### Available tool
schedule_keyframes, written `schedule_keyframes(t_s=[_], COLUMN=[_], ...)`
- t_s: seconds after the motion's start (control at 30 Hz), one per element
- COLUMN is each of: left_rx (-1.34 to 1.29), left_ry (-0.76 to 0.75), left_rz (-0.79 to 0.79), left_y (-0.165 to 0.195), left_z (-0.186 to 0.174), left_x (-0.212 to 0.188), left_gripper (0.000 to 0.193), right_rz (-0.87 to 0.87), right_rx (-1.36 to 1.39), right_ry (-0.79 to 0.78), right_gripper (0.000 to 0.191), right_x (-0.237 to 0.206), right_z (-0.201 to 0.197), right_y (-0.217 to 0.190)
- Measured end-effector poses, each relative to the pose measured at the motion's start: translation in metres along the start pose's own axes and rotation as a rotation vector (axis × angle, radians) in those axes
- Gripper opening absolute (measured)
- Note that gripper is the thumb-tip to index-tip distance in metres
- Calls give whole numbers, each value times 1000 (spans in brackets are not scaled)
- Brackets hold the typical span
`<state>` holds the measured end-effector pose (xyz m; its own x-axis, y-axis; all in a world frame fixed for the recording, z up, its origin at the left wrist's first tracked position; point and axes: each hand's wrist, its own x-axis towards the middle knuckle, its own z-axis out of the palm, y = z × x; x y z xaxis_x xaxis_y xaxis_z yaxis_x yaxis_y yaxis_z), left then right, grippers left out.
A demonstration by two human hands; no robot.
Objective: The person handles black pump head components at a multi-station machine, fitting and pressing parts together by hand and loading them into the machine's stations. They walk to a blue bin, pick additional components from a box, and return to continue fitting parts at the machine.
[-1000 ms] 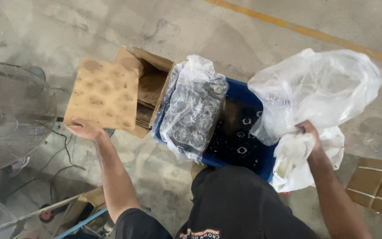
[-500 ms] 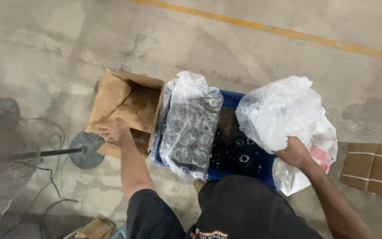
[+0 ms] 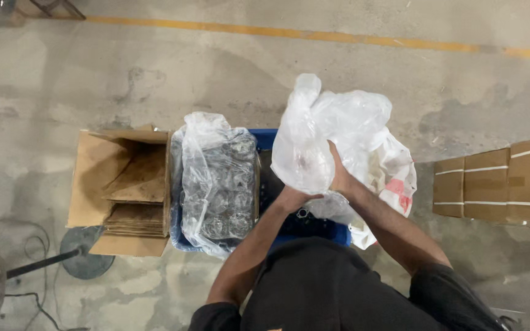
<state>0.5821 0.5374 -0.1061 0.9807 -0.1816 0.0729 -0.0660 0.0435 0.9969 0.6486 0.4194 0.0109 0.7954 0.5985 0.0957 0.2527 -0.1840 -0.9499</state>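
Both hands hold a crumpled clear bag (image 3: pixel 332 132) above the right part of a blue crate (image 3: pixel 314 227) on the concrete floor (image 3: pixel 154 67). The left hand (image 3: pixel 292 197) grips the bag's lower edge from below, fingers closed into the plastic. The right hand (image 3: pixel 338 175) clasps the bag's near side, fingers hidden in the folds. Behind it hangs a white bag (image 3: pixel 394 184) with red print. In the crate's left part lies a plastic-wrapped pack of jars (image 3: pixel 219 184). Left of the crate stands an open carton (image 3: pixel 124 190) holding cardboard sheets. Sealed boxes (image 3: pixel 504 181) sit at far right.
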Motion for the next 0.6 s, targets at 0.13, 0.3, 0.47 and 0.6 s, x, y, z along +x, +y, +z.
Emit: schedule_keyframes(t_s=[0.13, 0.3, 0.47, 0.6], left_rx=[-245, 91, 1145, 555], left_ry=[152, 211, 134, 238], left_rz=[-156, -171, 210, 278], left_y=[-1, 44, 89, 93], left_z=[11, -23, -47, -27], left_x=[-6, -13, -14, -6], left_gripper=[64, 41, 51, 55], right_rz=[-130, 52, -136, -387], right_rx=[-122, -638, -364, -654], right_ry=[-186, -523, 12, -120], right_gripper=[75, 42, 89, 149], right_x=[-15, -42, -58, -26], right_z=[-38, -95, -140, -109], right_y=[-7, -59, -109, -73])
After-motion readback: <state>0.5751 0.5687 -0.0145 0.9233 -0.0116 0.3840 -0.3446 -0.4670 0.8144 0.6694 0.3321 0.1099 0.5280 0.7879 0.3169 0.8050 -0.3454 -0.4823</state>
